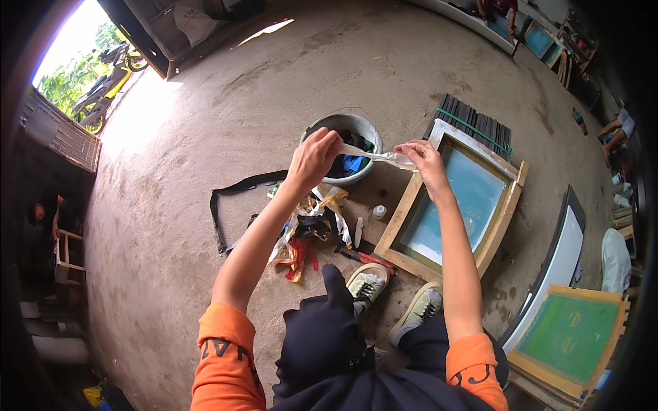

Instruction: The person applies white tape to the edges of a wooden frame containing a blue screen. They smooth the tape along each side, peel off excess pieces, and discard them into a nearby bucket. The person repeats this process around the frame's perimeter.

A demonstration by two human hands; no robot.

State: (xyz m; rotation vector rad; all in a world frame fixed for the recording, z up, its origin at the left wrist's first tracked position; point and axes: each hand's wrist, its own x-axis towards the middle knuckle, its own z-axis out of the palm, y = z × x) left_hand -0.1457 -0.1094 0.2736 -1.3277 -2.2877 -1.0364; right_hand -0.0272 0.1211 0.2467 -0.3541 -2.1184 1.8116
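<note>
A whitish strip of thin, crumpled material stretches between my two hands, over the near side of a bucket. My left hand is closed on its left end, and my right hand pinches its right end. Behind the strip stands the grey bucket, holding dark and blue scraps. A heap of torn strips, white, yellowish, red and black, lies on the floor below my left forearm. Near my right forearm a wooden screen frame with a blue mesh leans against a stack of dark slats tied with green cord.
A small white bottle and a red-handled tool lie by my shoes. A black bent strip rests at left. A green screen and a white panel stand at right. Other people sit at the edges.
</note>
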